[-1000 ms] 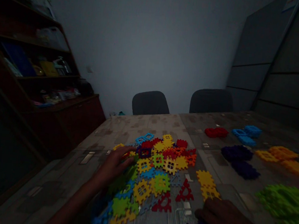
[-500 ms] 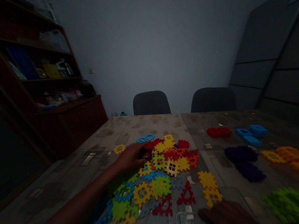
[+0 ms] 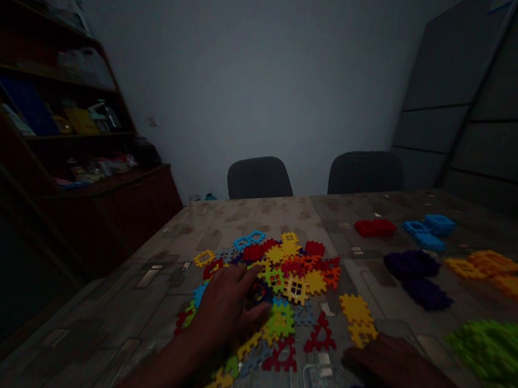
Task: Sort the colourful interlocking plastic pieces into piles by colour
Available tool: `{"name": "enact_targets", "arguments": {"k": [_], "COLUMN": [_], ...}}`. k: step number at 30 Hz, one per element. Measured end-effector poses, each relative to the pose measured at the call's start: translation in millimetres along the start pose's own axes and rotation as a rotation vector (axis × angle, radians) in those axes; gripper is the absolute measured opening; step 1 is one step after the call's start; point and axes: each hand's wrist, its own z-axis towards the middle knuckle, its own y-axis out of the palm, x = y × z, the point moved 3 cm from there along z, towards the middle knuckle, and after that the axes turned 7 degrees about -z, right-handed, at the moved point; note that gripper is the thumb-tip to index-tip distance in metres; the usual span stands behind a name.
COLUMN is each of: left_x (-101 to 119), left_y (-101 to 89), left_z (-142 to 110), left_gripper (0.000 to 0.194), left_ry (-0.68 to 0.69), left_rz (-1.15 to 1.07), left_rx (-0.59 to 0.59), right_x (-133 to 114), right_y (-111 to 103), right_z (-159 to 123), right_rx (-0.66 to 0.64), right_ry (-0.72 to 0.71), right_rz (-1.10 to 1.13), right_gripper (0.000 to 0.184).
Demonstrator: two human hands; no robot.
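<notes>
On the grey-brown patterned bench [image 3: 131,310], L hand [image 3: 228,299], palm down, pinches a dk-purple notched plastic piece [image 3: 264,292] btwn thumb & fingers, over a heap of multicolour notched plastic pieces [image 3: 275,255]. Next, 2 yellow notched plastic squares [image 3: 356,310]; R hand [image 3: 393,368] just beside 'em, can't tell whether it's gripping. Far R, a lime-green notched plastic stack [image 3: 496,355].

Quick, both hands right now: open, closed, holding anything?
Left hand: dark purple piece between thumb and fingers; whether gripped cannot be told.
Right hand: beside yellow pieces; open or closed cannot be told.
</notes>
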Motion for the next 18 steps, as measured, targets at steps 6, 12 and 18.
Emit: {"name": "enact_targets", "arguments": {"k": [6, 12, 18], "left_x": [-4.5, -41.7, -43.3], "left_y": [-6.2, -9.0, -11.7], "left_z": [-21.8, -31.8, -32.5], "left_gripper": [0.049, 0.051, 0.048], "left_ry": [-0.043, -0.076, -0.052], "left_rz": [-0.2, -0.361, -0.433], "left_rx": [0.023, 0.122, 0.148], "right_x": [-1.9, -50.4, -96.9], "right_y": [-1.7, -39.6, -41.5], "right_z": [4.5, 40.1, 116.6], "right_rx": [0.066, 0.06, -0.075], "right_ry": [-0.016, 0.032, 0.014], "right_rz": [-0.043, 0.1, 0.078], "right_gripper": [0.043, 0.049, 0.068]}}
